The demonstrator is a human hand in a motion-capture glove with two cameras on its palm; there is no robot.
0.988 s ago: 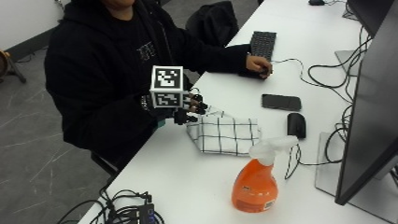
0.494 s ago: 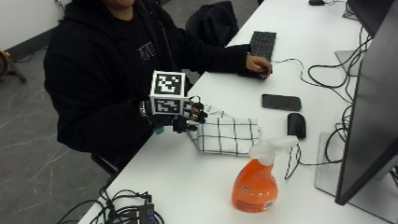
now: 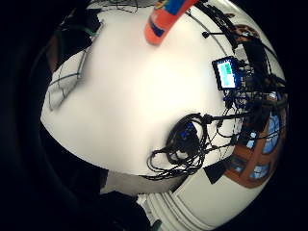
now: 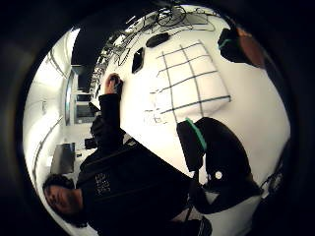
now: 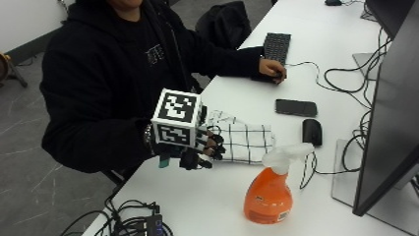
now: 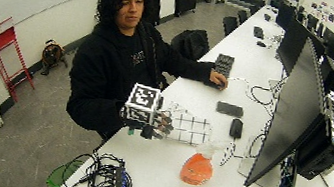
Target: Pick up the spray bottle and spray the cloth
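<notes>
Hovering with fingers loosely curled and holding nothing, the gloved right hand (image 5: 196, 150) faced the upright orange spray bottle (image 5: 270, 191), which stood well apart beyond its fingertips, past the checked cloth (image 5: 245, 142).

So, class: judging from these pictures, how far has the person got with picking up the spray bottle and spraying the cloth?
Nothing looks done yet. The orange spray bottle stands upright on the white table, untouched. The gloved right hand hovers beside the checked cloth, holding nothing, apart from the bottle. Left: reach the bottle, grip it, lift it, aim at the cloth and spray.

white table (image 5: 216, 196) with cloth (image 5: 245, 142), spray bottle (image 5: 270, 194), phone (image 5: 296, 107)
</notes>
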